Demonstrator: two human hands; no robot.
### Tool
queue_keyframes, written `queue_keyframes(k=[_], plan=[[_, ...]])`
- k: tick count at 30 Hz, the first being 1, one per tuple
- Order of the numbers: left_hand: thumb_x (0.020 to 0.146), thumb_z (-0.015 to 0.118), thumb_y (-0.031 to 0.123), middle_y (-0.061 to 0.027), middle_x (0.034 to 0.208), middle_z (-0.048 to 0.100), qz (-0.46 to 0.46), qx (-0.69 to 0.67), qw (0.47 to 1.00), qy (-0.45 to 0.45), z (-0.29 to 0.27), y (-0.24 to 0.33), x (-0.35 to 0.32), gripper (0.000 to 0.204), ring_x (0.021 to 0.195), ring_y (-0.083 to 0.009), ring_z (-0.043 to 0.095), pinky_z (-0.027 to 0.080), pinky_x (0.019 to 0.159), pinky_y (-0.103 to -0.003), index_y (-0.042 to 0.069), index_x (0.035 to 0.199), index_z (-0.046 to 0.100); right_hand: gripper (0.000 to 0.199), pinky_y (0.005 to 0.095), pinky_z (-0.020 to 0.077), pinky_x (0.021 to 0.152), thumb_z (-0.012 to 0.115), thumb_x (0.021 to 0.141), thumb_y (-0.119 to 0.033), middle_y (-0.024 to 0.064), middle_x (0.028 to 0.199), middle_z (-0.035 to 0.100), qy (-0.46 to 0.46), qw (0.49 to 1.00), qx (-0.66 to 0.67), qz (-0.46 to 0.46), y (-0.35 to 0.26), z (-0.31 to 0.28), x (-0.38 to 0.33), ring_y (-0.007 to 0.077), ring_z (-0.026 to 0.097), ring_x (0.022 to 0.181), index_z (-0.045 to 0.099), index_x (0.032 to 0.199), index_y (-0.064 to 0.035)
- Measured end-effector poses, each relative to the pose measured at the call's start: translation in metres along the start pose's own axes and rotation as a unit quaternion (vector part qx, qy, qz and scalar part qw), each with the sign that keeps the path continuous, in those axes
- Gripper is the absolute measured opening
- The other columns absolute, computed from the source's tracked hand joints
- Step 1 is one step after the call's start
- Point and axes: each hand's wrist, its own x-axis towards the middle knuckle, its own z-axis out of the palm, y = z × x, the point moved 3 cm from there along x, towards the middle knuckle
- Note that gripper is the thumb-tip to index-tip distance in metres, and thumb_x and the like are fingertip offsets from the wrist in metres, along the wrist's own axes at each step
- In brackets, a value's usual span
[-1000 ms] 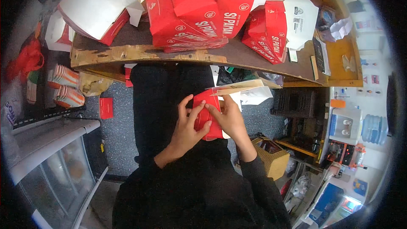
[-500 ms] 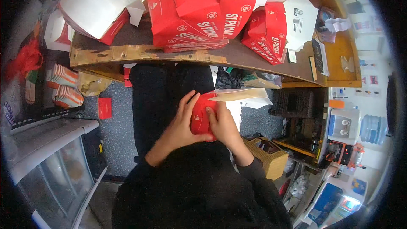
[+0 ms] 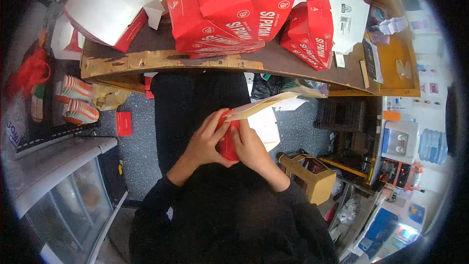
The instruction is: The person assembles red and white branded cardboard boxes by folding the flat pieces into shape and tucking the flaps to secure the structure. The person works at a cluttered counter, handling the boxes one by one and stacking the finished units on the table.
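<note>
Above my lap I hold a red cardboard food box (image 3: 228, 143) with both hands, its white inner flaps (image 3: 266, 123) fanned out to the right. My left hand (image 3: 204, 138) wraps the box's left side, fingers over its upper edge and thumb near its bottom. My right hand (image 3: 251, 147) grips from the right, thumb on the red face; its other fingers are partly hidden behind the flaps. On the table ahead stands a stack of red folded boxes (image 3: 224, 14), with another group of red boxes (image 3: 312, 32) to its right.
The wooden table (image 3: 171, 61) crosses in front of my knees. A white-sided box (image 3: 107, 7) lies at its left end. Striped paper containers (image 3: 80, 111) stand at left, near a glass-fronted cabinet (image 3: 73, 190). A small red box (image 3: 124, 123) is on the floor. A woven basket (image 3: 312, 178) sits at right.
Both hands have turned the box, so less of its red face shows and the white flaps now tilt upward to the right. The hands have shifted slightly left.
</note>
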Motion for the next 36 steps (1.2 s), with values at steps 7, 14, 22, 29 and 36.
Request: queue_keyframes(k=[7,14,22,29,36], plan=[[0.038,0.084,0.035,-0.0208,0.136,0.011,-0.125,-0.204,0.970,-0.044,0.003,-0.034,-0.010,0.133,0.125,-0.0330,0.018,0.022,0.101,-0.045,0.005,0.133,-0.005,0.029,0.0367,0.0440,0.067,0.046,0.086,-0.025,0.0200,0.076,0.059,0.090,0.994,-0.038,0.039,0.031,-0.048,0.010,0.0326,0.057,0.071,0.055,0.092,0.0025],[0.053,0.075,0.047,-0.0209,0.138,0.000,-0.267,-0.589,0.760,0.067,0.036,-0.061,-0.031,0.126,0.128,-0.0301,0.005,0.012,0.103,-0.044,0.006,0.132,-0.013,0.048,0.0358,0.0369,0.085,0.043,0.086,-0.037,0.0238,0.101,0.053,0.075,0.977,0.085,0.182,0.145,-0.050,0.029,0.0334,0.050,0.097,0.043,0.111,0.0040],[0.074,0.058,0.017,-0.0181,0.137,0.009,-0.320,-0.391,0.858,0.089,0.047,-0.049,-0.025,0.086,0.126,-0.0279,0.016,0.020,0.101,-0.039,0.007,0.134,-0.003,0.051,0.0385,0.0364,0.085,0.029,0.089,-0.043,0.0242,0.105,0.052,0.114,0.987,0.025,0.114,0.122,-0.042,0.022,0.0367,0.049,0.101,0.043,0.114,-0.0005],[0.073,0.061,0.016,-0.0198,0.137,0.003,-0.300,-0.342,0.890,0.032,0.035,-0.037,-0.024,0.094,0.127,-0.0285,0.012,0.018,0.102,-0.041,0.006,0.132,-0.011,0.044,0.0389,0.0383,0.081,0.031,0.089,-0.037,0.0253,0.100,0.053,0.136,0.985,0.023,0.106,0.124,-0.042,0.017,0.0371,0.051,0.097,0.046,0.110,-0.0007],[0.068,0.068,0.028,-0.0205,0.138,-0.001,-0.275,-0.355,0.894,-0.010,0.033,-0.036,-0.026,0.110,0.128,-0.0288,0.006,0.017,0.102,-0.044,0.011,0.130,-0.021,0.034,0.0358,0.0422,0.073,0.036,0.089,-0.026,0.0248,0.093,0.056,0.188,0.976,0.019,0.110,0.118,-0.034,0.006,0.0341,0.056,0.087,0.047,0.108,0.0005]])
